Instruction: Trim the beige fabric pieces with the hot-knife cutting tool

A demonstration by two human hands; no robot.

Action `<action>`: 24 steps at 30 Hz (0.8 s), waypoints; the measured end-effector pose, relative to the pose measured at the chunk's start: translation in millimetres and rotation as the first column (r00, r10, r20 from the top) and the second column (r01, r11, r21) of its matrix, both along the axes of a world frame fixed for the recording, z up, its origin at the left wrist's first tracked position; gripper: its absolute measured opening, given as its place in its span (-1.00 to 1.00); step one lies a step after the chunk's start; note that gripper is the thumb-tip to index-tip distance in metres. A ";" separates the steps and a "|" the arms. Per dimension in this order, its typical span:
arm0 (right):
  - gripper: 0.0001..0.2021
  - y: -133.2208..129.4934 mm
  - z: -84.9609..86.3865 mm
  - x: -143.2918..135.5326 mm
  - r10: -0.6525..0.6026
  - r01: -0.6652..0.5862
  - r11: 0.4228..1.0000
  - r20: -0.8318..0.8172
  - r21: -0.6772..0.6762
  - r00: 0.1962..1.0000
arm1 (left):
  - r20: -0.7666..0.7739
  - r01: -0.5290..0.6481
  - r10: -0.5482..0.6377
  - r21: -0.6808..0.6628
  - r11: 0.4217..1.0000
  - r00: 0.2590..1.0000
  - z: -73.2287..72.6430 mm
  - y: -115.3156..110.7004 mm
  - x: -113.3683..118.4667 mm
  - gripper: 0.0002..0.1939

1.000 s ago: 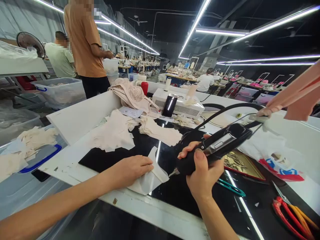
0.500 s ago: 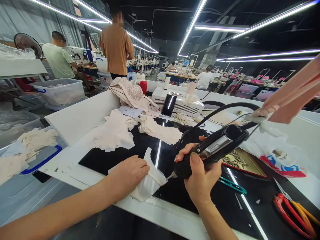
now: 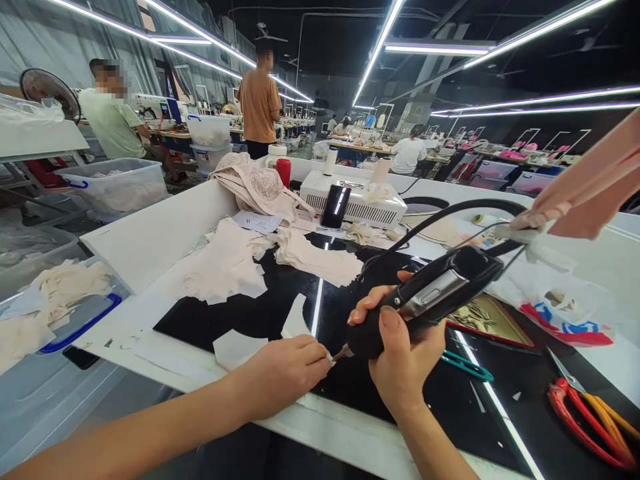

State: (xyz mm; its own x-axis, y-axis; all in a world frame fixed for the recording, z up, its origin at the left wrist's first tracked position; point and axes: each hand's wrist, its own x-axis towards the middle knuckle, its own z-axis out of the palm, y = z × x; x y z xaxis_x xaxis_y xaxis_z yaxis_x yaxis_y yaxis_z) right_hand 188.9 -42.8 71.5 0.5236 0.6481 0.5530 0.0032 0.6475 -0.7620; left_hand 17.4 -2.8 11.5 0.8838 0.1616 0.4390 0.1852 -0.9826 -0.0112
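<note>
My right hand (image 3: 407,353) is wrapped round a black handheld tool (image 3: 425,300) with a silver plate, a cable and a small tip pointing left. Its tip (image 3: 344,353) is beside the fingertips of my left hand (image 3: 293,370). That hand is closed on a pale fabric piece (image 3: 296,319) near the front edge of the black work surface, covering much of it. A white piece (image 3: 237,348) shows behind my left wrist. Farther back lie a spread pile of pale fabric pieces (image 3: 220,263) and a stack of cut strips (image 3: 320,257).
Red-handled scissors (image 3: 567,400), a teal tool (image 3: 467,365) and a tray of metal parts (image 3: 480,319) lie at the right. A phone (image 3: 335,207) leans against a white box (image 3: 365,193). Pink cloth (image 3: 590,180) hangs at the right. Other people stand or sit farther off.
My left hand has moved right along the fabric, close to the tool tip, uncovering the white piece on the left. The standing person in brown appears farther right and smaller.
</note>
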 end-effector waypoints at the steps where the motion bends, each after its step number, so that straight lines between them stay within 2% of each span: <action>1: -0.60 -0.1 0.0 0.0 -0.002 0.002 1.000 0.000 0.001 1.000 | 0.001 -0.008 0.008 -0.027 1.000 1.000 0.6 0.6 -2.6 -0.83; 4: -0.59 -0.5 0.2 -0.2 -0.007 0.007 1.000 -0.003 0.006 1.000 | 0.006 -0.025 0.026 -0.054 0.998 1.000 1.6 1.0 -8.0 -0.83; 11: -0.58 -1.3 0.8 0.0 0.009 -0.009 1.000 -0.019 0.010 1.000 | 0.043 -0.071 0.071 -0.009 0.997 0.997 1.4 -2.6 -8.9 -0.88; 17: -0.58 -2.6 -1.3 0.0 0.005 -0.005 1.000 -0.025 0.012 1.000 | -0.019 -0.118 0.118 0.004 0.993 0.993 1.3 -8.7 -7.9 -0.69; 24: -0.56 -4.6 -1.0 -1.8 0.007 -0.007 1.000 -0.034 0.003 0.999 | 0.003 -0.121 0.121 0.007 0.993 0.993 0.0 -10.8 -8.8 -0.79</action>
